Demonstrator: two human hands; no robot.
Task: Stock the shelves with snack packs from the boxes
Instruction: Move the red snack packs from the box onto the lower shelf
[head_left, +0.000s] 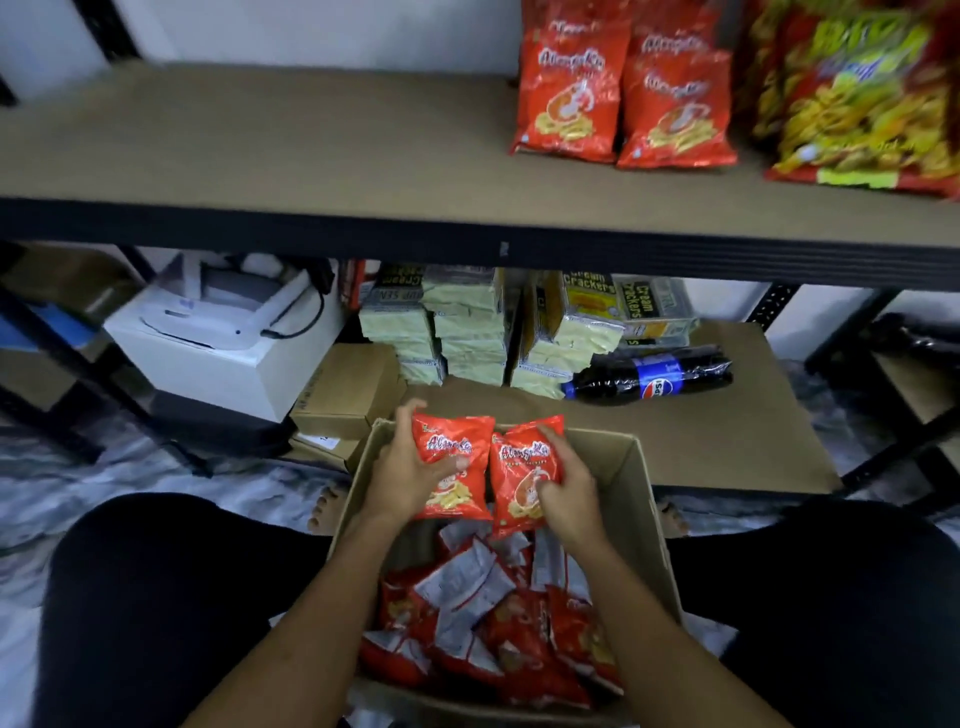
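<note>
An open cardboard box (636, 499) sits between my knees, holding several red snack packs (493, 623). My left hand (402, 475) grips one red snack pack (457, 457) upright above the box. Beside it my right hand (569, 493) grips a second red snack pack (522, 478). The two packs touch side by side. On the upper shelf (285, 140), red packs of the same kind (623, 98) stand at the right.
Large yellow-red snack bags (857, 93) fill the shelf's far right. On the lower shelf (701, 441) are cream cracker packs (493, 332) and a lying cola bottle (654, 374). A white printer (223, 332) and small cardboard boxes (343, 389) stand at the left.
</note>
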